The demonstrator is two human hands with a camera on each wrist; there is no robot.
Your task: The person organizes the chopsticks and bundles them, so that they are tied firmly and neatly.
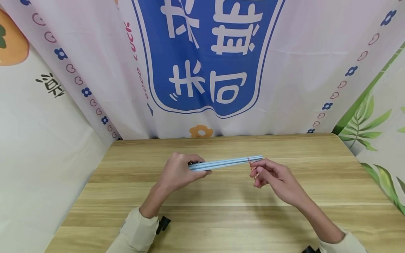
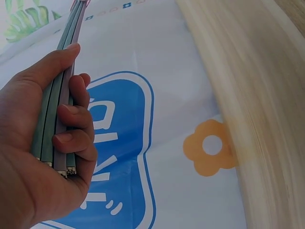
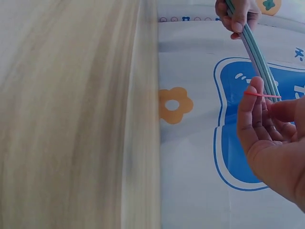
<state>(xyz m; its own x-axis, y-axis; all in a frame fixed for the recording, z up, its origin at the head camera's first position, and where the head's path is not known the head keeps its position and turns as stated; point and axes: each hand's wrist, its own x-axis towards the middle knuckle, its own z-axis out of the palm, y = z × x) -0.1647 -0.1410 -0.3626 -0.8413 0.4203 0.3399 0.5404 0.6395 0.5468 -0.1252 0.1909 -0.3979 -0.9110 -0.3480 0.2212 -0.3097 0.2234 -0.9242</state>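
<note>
Light-blue stick bundle (image 1: 225, 162), gripped by left hand (image 1: 179, 171), between side edges of wood-grain table (image 1: 221, 218), right hand (image 1: 274, 178) holding thin red band (image 3: 270, 96).

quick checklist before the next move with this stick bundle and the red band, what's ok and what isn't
1. Left hand grips the sticks near one end: ok
2. Sticks held up off the table: ok
3. Red band crosses the bundle near its other end: ok
4. Band clear of the right hand: not ok, it lies across one of its fingers
5. Number of turns the band makes: cannot tell
6. Stick ends exactly level: cannot tell from these angles
</note>
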